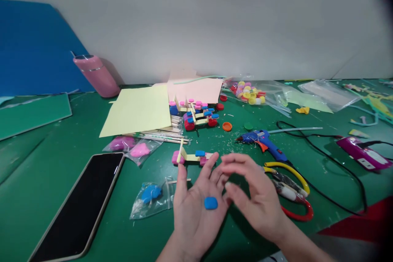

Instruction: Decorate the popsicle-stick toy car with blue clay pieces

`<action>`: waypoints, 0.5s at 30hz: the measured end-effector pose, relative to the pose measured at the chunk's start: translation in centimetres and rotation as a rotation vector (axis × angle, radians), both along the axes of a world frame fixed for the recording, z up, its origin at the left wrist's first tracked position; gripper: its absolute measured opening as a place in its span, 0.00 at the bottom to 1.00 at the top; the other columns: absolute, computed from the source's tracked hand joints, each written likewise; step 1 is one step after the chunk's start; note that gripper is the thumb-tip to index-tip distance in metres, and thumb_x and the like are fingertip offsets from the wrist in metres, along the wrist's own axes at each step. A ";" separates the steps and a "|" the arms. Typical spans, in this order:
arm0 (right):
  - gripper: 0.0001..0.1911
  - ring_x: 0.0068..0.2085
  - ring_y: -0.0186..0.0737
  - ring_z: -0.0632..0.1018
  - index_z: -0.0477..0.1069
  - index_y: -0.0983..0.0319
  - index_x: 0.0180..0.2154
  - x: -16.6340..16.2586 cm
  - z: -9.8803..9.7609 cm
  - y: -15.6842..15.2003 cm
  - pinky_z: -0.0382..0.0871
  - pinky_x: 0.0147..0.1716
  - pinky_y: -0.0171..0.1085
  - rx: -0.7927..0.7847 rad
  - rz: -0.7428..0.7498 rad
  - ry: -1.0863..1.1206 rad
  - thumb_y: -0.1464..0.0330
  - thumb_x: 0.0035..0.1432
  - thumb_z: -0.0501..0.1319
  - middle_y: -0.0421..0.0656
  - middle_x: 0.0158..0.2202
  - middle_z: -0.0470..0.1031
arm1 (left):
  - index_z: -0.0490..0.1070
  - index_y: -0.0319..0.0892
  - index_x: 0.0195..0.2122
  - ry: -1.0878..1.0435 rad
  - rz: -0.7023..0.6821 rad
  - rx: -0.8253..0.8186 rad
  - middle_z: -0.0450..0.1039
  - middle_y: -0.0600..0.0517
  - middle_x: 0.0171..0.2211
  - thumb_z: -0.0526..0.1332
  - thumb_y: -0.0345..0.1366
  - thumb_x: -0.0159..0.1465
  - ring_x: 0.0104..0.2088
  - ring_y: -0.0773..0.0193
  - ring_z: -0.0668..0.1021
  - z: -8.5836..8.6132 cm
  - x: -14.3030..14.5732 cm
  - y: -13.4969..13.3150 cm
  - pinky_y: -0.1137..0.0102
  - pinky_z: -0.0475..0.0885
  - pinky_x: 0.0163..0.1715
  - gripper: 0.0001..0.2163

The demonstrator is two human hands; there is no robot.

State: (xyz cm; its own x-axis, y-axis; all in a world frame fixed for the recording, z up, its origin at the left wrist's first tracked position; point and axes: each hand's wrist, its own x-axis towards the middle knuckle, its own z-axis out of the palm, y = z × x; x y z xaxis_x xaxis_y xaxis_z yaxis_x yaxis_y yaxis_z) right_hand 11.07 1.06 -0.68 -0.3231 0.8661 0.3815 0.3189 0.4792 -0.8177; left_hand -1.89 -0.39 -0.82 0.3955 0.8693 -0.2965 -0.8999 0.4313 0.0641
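Note:
My left hand (196, 208) is palm up with its fingers stretched out. A small, flattened blue clay piece (211, 203) rests loose on its palm. Close beside it, my right hand (254, 196) is curved, thumb and fingers apart, with nothing visible between them; its fingertips are near the left fingers. Just beyond the left fingertips stands a small model car (193, 157) of pale sticks with pink wheels and a blue piece on top, partly hidden by the fingers. A clear bag holding blue clay (151, 193) lies left of my left hand.
More small model cars (201, 120) stand farther back. A phone (80, 204) and bags of pink clay (139, 150) lie left. At right are a blue glue gun (265, 142), yellow-and-red-handled pliers (294, 192) and a black cord. A pink bottle (97, 75) leans against the wall.

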 end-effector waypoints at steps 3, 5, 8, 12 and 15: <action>0.19 0.52 0.50 0.62 0.66 0.58 0.45 0.0 -1.7 -1.1 0.57 0.50 0.48 0.157 0.046 -0.175 0.67 0.48 0.61 0.45 0.50 0.59 | 0.58 0.40 0.54 0.011 -0.025 -0.020 0.69 0.43 0.45 0.46 0.56 0.55 0.49 0.52 0.67 -0.1 -0.2 -0.2 0.59 0.61 0.47 0.32; 0.23 0.53 0.54 0.58 0.66 0.57 0.47 -0.2 -2.3 -1.7 0.53 0.51 0.52 0.251 0.045 -0.265 0.65 0.46 0.62 0.45 0.52 0.55 | 0.56 0.42 0.56 0.026 -0.038 -0.040 0.68 0.43 0.47 0.47 0.58 0.54 0.50 0.51 0.67 -0.2 -0.3 -0.2 0.58 0.61 0.47 0.33; 0.21 0.54 0.54 0.57 0.67 0.55 0.45 -0.6 -2.7 -2.0 0.55 0.49 0.50 0.289 0.023 -0.312 0.67 0.46 0.63 0.43 0.53 0.53 | 0.54 0.43 0.57 0.056 -0.030 -0.050 0.65 0.42 0.50 0.46 0.58 0.54 0.51 0.50 0.66 -0.3 -0.5 -0.1 0.57 0.60 0.47 0.34; 0.13 0.54 0.51 0.58 0.70 0.56 0.38 -1.1 -2.7 -1.9 0.57 0.48 0.47 0.220 0.012 -0.240 0.70 0.46 0.62 0.41 0.52 0.56 | 0.54 0.43 0.57 0.084 -0.011 -0.036 0.63 0.42 0.52 0.45 0.57 0.56 0.53 0.52 0.65 -0.4 -0.6 -0.1 0.60 0.60 0.47 0.32; 0.09 0.53 0.49 0.59 0.69 0.57 0.33 -1.3 -2.7 -2.0 0.57 0.49 0.46 0.164 0.013 -0.182 0.72 0.45 0.62 0.41 0.50 0.58 | 0.55 0.42 0.56 0.083 0.004 -0.042 0.63 0.43 0.52 0.46 0.55 0.57 0.52 0.56 0.65 -0.3 -0.6 -0.1 0.66 0.62 0.46 0.30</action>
State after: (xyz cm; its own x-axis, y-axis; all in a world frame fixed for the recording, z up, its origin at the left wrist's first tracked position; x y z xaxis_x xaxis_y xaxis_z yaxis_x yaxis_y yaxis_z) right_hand 9.77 -0.93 -3.43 -0.4103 0.7925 0.4513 0.4465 0.6060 -0.6583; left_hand -2.49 -0.52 -1.12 0.3651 0.8567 -0.3644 -0.8938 0.4320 0.1201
